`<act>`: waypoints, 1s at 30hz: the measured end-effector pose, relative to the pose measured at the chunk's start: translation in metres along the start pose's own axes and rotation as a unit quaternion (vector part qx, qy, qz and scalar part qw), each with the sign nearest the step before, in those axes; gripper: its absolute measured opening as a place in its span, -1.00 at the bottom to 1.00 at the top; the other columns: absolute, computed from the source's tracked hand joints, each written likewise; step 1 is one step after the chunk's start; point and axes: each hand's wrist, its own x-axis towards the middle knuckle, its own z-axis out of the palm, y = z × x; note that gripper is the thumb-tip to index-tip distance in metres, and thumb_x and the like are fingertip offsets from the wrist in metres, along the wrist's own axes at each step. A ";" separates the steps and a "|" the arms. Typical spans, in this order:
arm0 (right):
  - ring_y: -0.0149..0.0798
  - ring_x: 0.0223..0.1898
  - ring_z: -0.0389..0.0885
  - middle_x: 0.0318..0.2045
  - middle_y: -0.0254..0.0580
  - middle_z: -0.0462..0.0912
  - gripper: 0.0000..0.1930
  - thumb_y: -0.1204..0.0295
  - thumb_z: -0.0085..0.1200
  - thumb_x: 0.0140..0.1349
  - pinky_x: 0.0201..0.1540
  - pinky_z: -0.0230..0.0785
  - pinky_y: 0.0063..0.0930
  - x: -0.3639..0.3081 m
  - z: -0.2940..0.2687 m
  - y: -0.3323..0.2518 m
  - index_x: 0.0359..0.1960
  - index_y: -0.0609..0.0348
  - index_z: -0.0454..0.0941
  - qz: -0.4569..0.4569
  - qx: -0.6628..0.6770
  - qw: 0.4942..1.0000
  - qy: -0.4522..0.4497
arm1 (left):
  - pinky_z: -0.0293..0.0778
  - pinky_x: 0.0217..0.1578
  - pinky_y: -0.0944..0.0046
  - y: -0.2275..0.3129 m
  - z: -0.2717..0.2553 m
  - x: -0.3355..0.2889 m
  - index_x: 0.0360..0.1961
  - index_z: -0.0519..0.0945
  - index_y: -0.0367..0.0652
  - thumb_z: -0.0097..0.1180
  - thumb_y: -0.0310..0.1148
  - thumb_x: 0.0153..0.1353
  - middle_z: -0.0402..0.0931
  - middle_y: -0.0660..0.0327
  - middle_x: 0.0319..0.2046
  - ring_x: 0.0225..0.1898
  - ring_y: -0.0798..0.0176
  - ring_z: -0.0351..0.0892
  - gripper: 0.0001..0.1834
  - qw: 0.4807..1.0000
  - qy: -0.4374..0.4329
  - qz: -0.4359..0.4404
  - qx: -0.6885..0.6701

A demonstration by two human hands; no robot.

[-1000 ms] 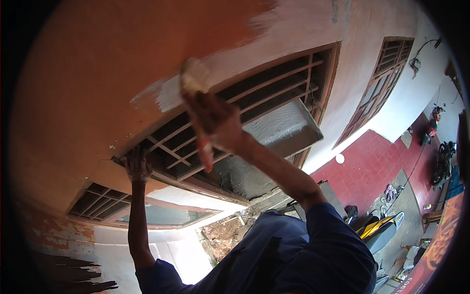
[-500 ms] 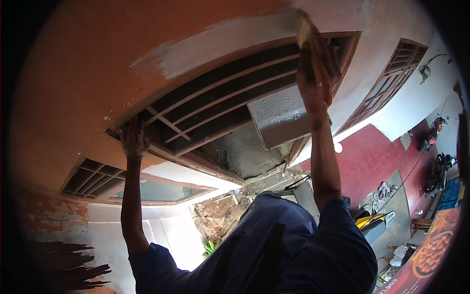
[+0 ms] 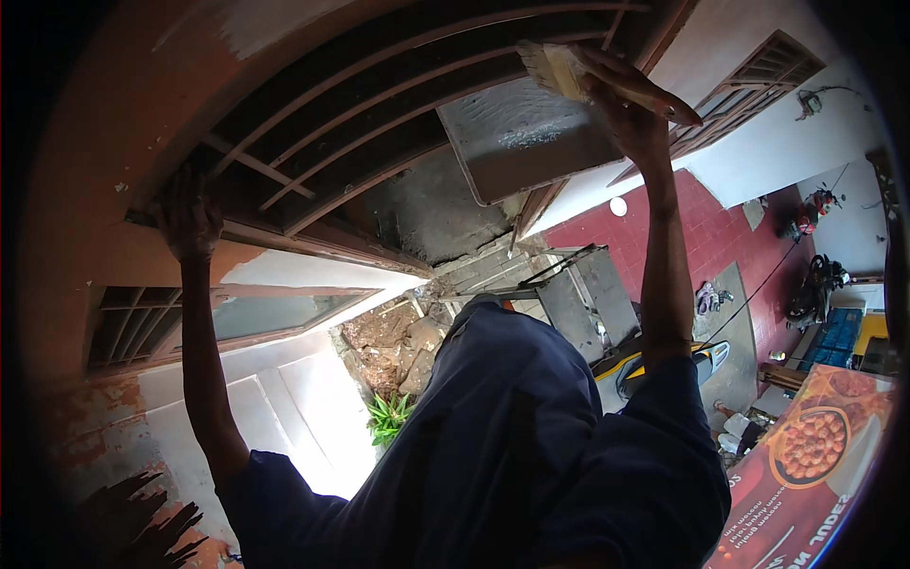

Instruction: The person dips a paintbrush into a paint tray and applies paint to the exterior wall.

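Lifting paintbrush (image 3: pixel 559 71) higher, right hand (image 3: pixel 630 104) raised

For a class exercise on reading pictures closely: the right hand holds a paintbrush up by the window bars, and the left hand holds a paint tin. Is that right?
Not quite. In the head view the left hand holds no tin; it grips the window frame at the lower edge of the bars. The rest stands: the right hand holds a paintbrush up by the bars.

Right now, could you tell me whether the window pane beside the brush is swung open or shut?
Open: the window pane hangs angled out from the barred frame, just beside the brush in the right hand.
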 end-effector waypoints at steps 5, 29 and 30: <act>-0.36 -0.18 0.55 -0.26 -0.25 0.62 -0.76 0.46 0.12 0.04 -0.10 0.39 -0.52 -0.028 -0.013 0.062 -0.20 0.07 0.58 0.120 0.033 0.968 -0.220 | 0.03 0.13 -0.03 -0.001 0.002 0.001 0.02 0.39 0.05 -0.14 -0.23 0.16 0.35 0.28 0.08 0.07 0.25 0.35 -0.63 1.000 0.014 0.008 0.009; -0.13 -0.30 0.58 -0.36 -0.02 0.59 -0.59 0.13 0.15 0.00 -0.21 0.42 -0.33 -0.056 0.017 0.125 -0.26 0.23 0.52 0.075 -0.226 0.909 -0.341 | 0.12 0.07 0.08 0.003 -0.002 0.007 0.02 0.39 0.06 -0.12 -0.24 0.16 0.40 0.32 0.04 0.01 0.27 0.41 -0.63 0.999 0.025 0.013 0.033; -0.13 -0.30 0.58 -0.36 -0.02 0.59 -0.59 0.13 0.15 0.00 -0.21 0.42 -0.33 -0.056 0.012 0.118 -0.26 0.23 0.52 0.044 -0.202 0.924 -0.320 | 0.13 0.06 0.07 0.002 -0.002 0.007 0.03 0.39 0.05 -0.13 -0.24 0.16 0.39 0.30 0.04 0.00 0.24 0.41 -0.62 0.999 0.026 0.016 0.021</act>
